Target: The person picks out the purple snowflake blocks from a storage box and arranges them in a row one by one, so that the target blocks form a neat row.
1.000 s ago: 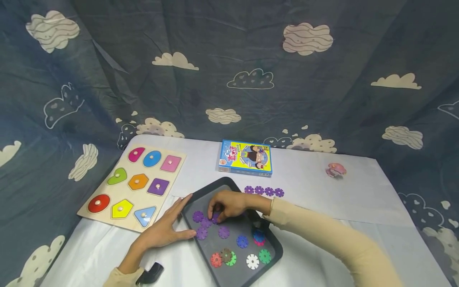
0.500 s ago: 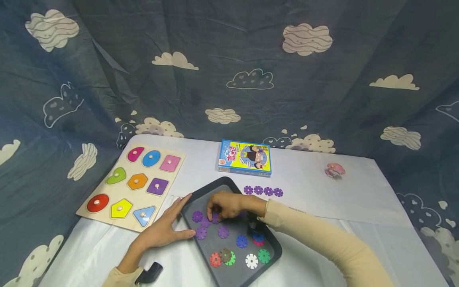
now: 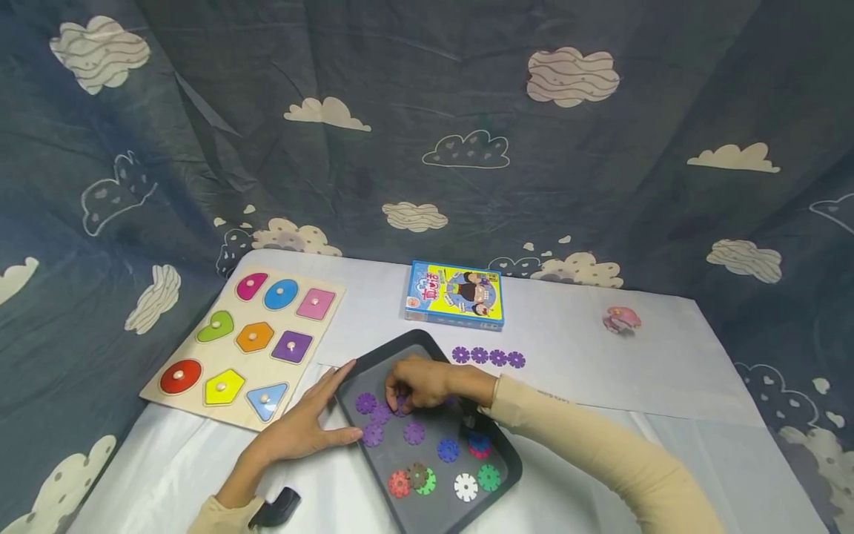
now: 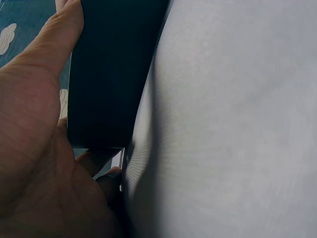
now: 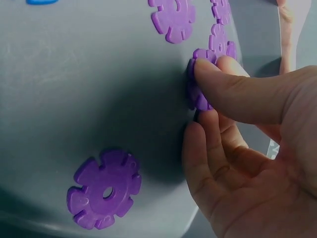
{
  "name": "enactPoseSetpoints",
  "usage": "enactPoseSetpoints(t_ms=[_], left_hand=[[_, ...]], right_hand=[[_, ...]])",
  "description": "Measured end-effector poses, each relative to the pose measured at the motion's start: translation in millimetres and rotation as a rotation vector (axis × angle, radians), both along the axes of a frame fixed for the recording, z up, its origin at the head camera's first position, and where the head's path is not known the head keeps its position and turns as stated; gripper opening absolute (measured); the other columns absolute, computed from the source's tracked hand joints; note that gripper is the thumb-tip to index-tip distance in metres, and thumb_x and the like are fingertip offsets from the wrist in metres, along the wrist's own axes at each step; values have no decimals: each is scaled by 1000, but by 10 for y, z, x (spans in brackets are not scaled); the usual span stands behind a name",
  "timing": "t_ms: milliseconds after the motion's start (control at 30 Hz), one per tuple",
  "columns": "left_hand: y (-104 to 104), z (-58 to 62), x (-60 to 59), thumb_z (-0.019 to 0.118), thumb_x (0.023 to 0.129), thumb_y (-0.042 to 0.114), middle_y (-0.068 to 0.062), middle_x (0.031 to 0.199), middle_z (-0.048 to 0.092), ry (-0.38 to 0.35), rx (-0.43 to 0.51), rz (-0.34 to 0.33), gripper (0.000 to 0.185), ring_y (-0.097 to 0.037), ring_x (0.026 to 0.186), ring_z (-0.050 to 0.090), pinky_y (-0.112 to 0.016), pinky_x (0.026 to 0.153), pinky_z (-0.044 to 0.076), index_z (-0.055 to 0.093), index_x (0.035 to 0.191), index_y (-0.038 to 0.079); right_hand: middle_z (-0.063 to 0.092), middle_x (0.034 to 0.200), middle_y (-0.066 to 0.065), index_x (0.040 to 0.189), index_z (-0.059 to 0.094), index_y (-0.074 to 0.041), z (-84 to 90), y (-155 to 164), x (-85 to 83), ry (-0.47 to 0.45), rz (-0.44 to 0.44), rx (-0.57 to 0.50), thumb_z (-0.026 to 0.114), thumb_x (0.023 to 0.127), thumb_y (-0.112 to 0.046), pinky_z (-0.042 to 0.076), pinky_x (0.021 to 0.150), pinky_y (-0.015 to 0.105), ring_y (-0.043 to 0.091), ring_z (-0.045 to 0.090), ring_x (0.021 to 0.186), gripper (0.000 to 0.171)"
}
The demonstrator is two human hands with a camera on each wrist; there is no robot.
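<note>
My right hand [image 3: 420, 380] is over the dark grey tray [image 3: 373, 374], its thumb and fingertips pinching a purple notched disc [image 5: 198, 96]. That disc stands tilted in the right wrist view, partly hidden by the thumb. Other purple discs lie around it, including a loose one [image 5: 105, 191] near the tray's edge and one [image 3: 414, 433] below the hand. My left hand [image 3: 303, 426] rests along the tray's left side, fingers straight and thumb spread. In the left wrist view the tray's wall [image 4: 109, 74] lies against the thumb and fingers.
Blue [image 3: 448, 450], white [image 3: 466, 487], green [image 3: 489, 478] and red [image 3: 399, 483] discs lie lower in the tray. A row of purple discs [image 3: 489, 357] lies behind it. Around are a shape puzzle board [image 3: 293, 378], a card-game box [image 3: 456, 295] and a small pink toy [image 3: 622, 320].
My right hand has pulled back very slightly and stays at the same purple disc. The left hand keeps its place on the tray's side.
</note>
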State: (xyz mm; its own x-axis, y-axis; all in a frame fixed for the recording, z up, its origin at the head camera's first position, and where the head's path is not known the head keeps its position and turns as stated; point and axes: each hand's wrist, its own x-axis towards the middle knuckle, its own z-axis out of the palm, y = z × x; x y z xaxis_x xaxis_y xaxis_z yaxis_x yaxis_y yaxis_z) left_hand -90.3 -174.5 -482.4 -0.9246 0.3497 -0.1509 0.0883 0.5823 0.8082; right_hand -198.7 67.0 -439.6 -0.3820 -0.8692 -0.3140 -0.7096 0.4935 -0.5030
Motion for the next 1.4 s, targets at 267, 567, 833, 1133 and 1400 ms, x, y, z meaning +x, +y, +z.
enactPoseSetpoints(t_ms=[267, 567, 833, 1133, 1400], left_hand=[[14, -2, -10, 76, 83, 54, -21, 168, 8, -1, -5, 0, 102, -49, 152, 9, -78, 111, 20, 11, 161, 39], [11, -2, 16, 77, 83, 54, -21, 168, 8, -9, -19, 0, 103, -49, 152, 9, -77, 111, 22, 11, 161, 39], [8, 3, 20, 77, 82, 55, -17, 168, 10, -5, -22, 9, 104, -47, 153, 8, -77, 111, 21, 11, 161, 40], [20, -16, 14, 78, 81, 55, -14, 169, 12, -2, -17, 12, 105, -45, 154, 7, -78, 111, 20, 12, 160, 40], [8, -2, 8, 78, 80, 56, -13, 169, 13, 4, -19, 17, 105, -44, 154, 7, -78, 111, 20, 11, 160, 41]], right_hand=[[69, 84, -8, 81, 74, -17, 4, 1, -23, 2, 12, -7, 82, 79, -4, 48, 75, 14, 2, 59, 78, 15], [71, 83, -8, 84, 77, -15, 45, 43, -12, -12, 62, 0, 79, 82, -5, 48, 72, 11, -2, 58, 74, 11], [74, 96, -4, 96, 77, -12, 132, 162, -3, -26, 81, -74, 74, 87, -5, 50, 86, 14, 1, 63, 89, 12], [71, 104, -3, 104, 76, -12, 207, 324, -12, -29, 2, -172, 73, 89, -4, 53, 85, 19, 9, 64, 95, 17], [74, 106, 0, 107, 75, -8, 180, 496, -18, -89, -70, -297, 66, 93, -1, 55, 87, 19, 6, 66, 94, 18]])
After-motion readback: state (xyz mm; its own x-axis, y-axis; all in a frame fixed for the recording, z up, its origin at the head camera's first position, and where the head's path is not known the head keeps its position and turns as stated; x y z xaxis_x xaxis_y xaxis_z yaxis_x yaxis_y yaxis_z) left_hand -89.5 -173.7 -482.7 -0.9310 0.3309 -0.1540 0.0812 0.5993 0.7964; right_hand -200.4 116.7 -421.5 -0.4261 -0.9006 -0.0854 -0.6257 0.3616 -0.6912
